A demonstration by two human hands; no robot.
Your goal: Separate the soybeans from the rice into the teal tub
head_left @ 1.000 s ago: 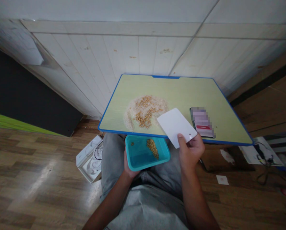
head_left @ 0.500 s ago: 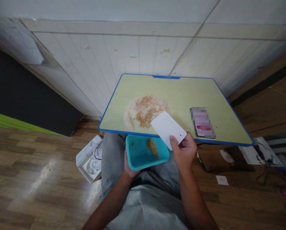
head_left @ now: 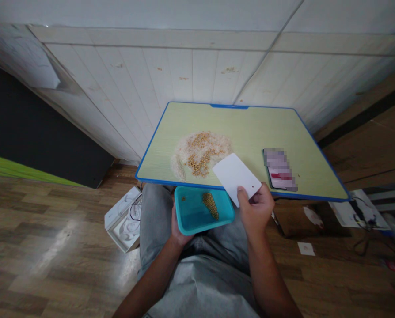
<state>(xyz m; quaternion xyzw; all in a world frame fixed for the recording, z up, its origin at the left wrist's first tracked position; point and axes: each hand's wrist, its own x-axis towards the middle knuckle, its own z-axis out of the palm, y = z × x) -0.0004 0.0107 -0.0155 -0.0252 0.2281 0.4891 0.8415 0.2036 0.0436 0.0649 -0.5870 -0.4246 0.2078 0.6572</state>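
Note:
My left hand [head_left: 178,228] grips the left side of a turquoise plastic container [head_left: 191,230], held over my lap just below the table's front edge. Inside it lies a small heap of soybeans [head_left: 210,206], with a few more in the far left corner. A white card [head_left: 234,174] with a small hole is pinched in my right hand [head_left: 256,207], thumb on top, fingers beneath. The card slants over the table edge and the container's right corner. Beside its tip, a spread of rice [head_left: 181,152] mixed with yellow soybeans [head_left: 197,163] lies on the table.
A phone [head_left: 280,170] rests on the right of the blue-rimmed folding table [head_left: 250,128]. The white panelled wall [head_left: 204,70] stands behind it. On the floor are an open white box [head_left: 126,221] at left and cables with papers at right.
My right hand has drawn the card slightly to the right, away from the rice and soybeans. The container in my left hand has barely moved.

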